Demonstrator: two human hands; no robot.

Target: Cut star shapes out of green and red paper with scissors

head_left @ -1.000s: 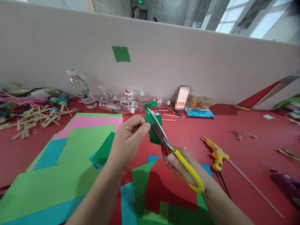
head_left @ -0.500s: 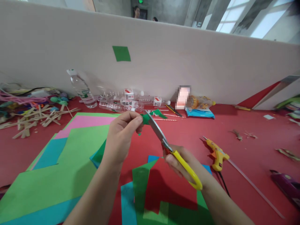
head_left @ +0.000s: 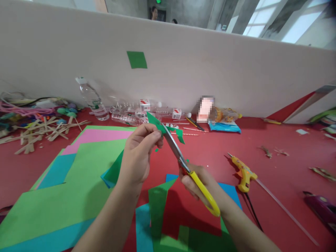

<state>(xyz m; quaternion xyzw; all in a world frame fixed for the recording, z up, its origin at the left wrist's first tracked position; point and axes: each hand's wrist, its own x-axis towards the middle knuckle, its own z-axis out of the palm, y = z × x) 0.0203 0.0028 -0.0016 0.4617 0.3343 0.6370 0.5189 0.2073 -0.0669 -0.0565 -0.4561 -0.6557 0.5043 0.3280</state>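
The fingers [head_left: 155,134] of the left hand [head_left: 139,155] pinch a green paper scrap [head_left: 153,120], which half a second ago sat bunched against the blade and now spreads flat, one point up to the left and a tab hanging right of the blade. A tiny green chip [head_left: 156,150] shows just below it. The right hand [head_left: 198,182] has slid slightly left and down; its fingers are clenched through the yellow handle of the scissors [head_left: 175,148], blades slanting up into the scrap. Both hands are raised above the red worktop [head_left: 262,140], over coloured paper sheets [head_left: 78,175]. A glue gun [head_left: 243,173] lies to the right. Clear bottles [head_left: 126,117] lie by the partition [head_left: 210,66], one [head_left: 91,99] leaning; their contents cannot be told
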